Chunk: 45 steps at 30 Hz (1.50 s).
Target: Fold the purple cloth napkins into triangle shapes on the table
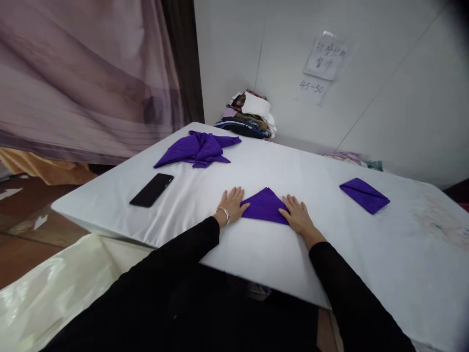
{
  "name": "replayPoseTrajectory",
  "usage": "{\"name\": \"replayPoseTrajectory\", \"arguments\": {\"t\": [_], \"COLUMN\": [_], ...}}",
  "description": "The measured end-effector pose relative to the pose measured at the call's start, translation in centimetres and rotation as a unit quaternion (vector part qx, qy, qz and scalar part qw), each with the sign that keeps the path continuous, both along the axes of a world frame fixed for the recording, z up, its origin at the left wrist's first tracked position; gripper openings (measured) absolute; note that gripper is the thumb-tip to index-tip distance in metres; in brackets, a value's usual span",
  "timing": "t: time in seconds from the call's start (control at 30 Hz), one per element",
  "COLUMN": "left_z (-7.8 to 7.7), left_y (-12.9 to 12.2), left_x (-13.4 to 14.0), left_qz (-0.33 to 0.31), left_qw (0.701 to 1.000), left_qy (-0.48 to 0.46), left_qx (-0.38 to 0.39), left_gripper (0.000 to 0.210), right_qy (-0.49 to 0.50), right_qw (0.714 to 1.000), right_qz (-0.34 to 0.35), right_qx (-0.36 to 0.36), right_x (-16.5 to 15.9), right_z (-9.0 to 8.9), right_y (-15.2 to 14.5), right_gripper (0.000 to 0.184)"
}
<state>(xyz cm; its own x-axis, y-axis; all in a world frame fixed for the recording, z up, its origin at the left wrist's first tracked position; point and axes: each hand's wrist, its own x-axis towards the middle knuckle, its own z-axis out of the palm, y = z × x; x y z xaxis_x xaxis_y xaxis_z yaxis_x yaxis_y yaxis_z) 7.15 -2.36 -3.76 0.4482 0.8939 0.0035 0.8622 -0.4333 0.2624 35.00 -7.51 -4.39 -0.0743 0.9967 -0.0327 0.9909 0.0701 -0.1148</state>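
A purple cloth napkin (265,207), folded into a low triangle with its peak pointing away from me, lies flat on the white-covered table (256,259). My left hand (232,205) rests flat at its left corner, fingers stretched out, thumb on the cloth; a silver bangle circles that wrist. On the opposite corner lies my right hand (297,215), palm down with the fingers spread and the thumb over the edge. Off to the right is a second purple napkin (365,195), folded into a compact shape. Loose purple cloth (201,149) sits crumpled at the back left.
A black phone (152,190) lies on the table's left side. Stacked folded clothes (251,115) stand against the wall behind, with more fabric (346,157) past the far edge. Paper signs (326,56) hang on the wall. A pinkish curtain (91,73) drapes at left, above a pale plastic-lined container (69,278).
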Motion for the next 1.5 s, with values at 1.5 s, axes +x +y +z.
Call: {"name": "replayPoseTrajectory", "arguments": {"t": [1.5], "left_z": [-1.0], "left_y": [-0.7], "left_x": [6.0], "left_qz": [-0.113], "left_qw": [0.993], "left_qy": [0.003], "left_qx": [0.031], "left_gripper": [0.067], "right_qy": [0.064], "right_qw": [0.994], "right_qz": [0.089], "right_qx": [-0.021], "right_x": [-6.0], "right_z": [0.7], "right_y": [2.2], "right_gripper": [0.064]}}
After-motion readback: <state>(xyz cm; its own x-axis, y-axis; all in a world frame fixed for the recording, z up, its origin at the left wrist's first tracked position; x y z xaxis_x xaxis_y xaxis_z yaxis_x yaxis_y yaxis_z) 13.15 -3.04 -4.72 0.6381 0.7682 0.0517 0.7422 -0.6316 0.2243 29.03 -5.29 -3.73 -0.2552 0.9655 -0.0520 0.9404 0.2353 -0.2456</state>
